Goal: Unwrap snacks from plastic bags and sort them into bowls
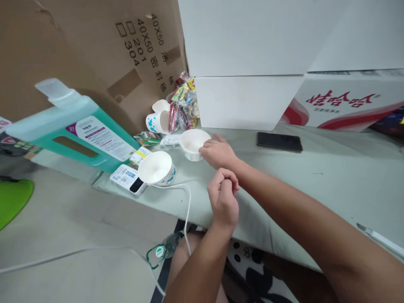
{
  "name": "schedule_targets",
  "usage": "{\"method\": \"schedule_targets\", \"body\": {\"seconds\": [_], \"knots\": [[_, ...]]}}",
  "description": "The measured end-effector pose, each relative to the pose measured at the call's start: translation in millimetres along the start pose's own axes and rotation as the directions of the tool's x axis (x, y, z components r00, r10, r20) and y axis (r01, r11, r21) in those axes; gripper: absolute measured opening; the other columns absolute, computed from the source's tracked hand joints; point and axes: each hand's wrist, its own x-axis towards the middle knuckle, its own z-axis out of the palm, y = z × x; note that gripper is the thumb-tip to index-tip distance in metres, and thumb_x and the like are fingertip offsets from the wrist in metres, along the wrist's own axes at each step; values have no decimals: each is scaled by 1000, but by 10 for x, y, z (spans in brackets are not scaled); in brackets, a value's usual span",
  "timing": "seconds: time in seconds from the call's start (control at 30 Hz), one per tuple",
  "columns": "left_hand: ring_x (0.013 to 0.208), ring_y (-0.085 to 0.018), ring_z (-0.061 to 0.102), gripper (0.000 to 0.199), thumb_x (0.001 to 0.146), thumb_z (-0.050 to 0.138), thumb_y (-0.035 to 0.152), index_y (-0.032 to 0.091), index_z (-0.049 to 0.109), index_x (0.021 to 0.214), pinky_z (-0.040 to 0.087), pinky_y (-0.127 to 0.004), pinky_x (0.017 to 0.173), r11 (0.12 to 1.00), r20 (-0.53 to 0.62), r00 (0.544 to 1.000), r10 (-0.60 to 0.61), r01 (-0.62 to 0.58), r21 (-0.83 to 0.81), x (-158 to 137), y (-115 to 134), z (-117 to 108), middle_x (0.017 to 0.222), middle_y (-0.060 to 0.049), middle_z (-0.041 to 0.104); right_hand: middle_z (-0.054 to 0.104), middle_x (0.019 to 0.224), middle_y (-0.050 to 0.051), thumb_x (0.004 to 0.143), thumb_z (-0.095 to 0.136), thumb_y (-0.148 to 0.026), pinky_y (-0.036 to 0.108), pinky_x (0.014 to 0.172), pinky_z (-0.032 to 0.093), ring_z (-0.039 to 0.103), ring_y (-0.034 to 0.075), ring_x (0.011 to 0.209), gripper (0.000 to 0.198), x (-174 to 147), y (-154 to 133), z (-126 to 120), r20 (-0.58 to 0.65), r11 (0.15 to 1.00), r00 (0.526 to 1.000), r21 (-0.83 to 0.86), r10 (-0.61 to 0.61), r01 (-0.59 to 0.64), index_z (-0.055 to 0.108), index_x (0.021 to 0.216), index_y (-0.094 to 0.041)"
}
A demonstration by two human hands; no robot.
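My right hand (219, 153) reaches across to a white paper bowl (191, 153) and has its fingers bent over the right rim; the thumb is hidden. Nearer to me, my left hand (224, 195) is raised in a fist above the table edge, and the inside of its curled fingers cannot be seen. A second white paper bowl (158, 166) with blue print stands to the left, over the end of a white cable (188, 202). Behind them, a paper cup (158, 122) with blue print lies tipped beside a heap of wrapped snacks (184, 105).
A jug of green liquid (94, 130) and a white device (128, 179) sit at the left. A black phone (279, 142) lies right of centre, and a knife-like tool (380, 237) near the right edge. White boxes (246, 101) and a cardboard box (94, 50) stand behind.
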Motion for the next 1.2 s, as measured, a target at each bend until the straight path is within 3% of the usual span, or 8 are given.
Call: {"method": "schedule_targets", "body": {"seconds": [0.1,0.23,0.4,0.53,0.67,0.8,1.0,1.2], "knots": [[49,-11,37,13,75,48,22,21,52,62,29,-26,47,999,14,999,-46,45,17,20,5,-29,55,2,46,76,97,8,93,46,-11,46,115,32,64,25,106,28,-445,134,-78,-157,993,985,-85,65,-79,71,93,-23],[49,-11,39,13,75,48,23,21,54,63,30,-25,47,994,139,987,-74,61,94,14,3,-22,55,2,48,75,96,8,93,48,-16,47,106,37,65,26,103,24,-1557,467,-270,-300,960,936,-148,184,-236,70,95,-26],[49,-11,40,13,73,50,22,21,59,65,29,-25,46,986,238,967,-92,54,160,97,-85,60,55,1,50,77,99,11,93,46,-21,55,100,40,69,31,101,24,-2811,772,-459,-261,870,884,-213,387,-444,69,97,-24],[49,-11,39,13,72,50,21,21,60,66,30,-24,47,978,240,967,-87,37,204,154,-176,168,54,2,50,73,119,14,90,50,-24,63,102,38,61,38,124,32,-3203,746,-639,-270,831,853,-229,446,-507,64,118,-24],[49,-12,41,17,78,48,26,21,62,72,31,-24,48,953,311,938,-151,53,300,103,-231,238,56,2,53,72,121,13,90,53,-22,57,101,43,63,36,123,33,-2985,494,-780,-371,906,861,-104,348,-411,61,121,-26],[62,-15,55,26,88,44,33,20,64,79,43,-26,62,928,341,928,-153,16,373,108,-232,241,65,0,60,73,114,10,90,52,-17,50,94,51,69,30,110,31,-2327,213,-774,-385,982,903,72,191,-177,60,117,-28],[93,-19,63,30,95,39,37,20,63,89,48,-31,82,963,130,979,-155,120,241,275,-156,21,99,-7,68,72,111,9,91,48,-15,38,87,55,69,24,102,25,-1115,27,-670,-369,964,925,266,89,13,61,109,-25],[105,-21,65,28,93,41,33,21,64,101,50,-32,86,937,-69,935,-349,350,7,361,-161,-172,118,-9,66,71,114,9,87,47,-15,36,80,54,68,24,92,30,-67,-2,-484,-252,948,967,313,33,49,64,111,-24]]}}
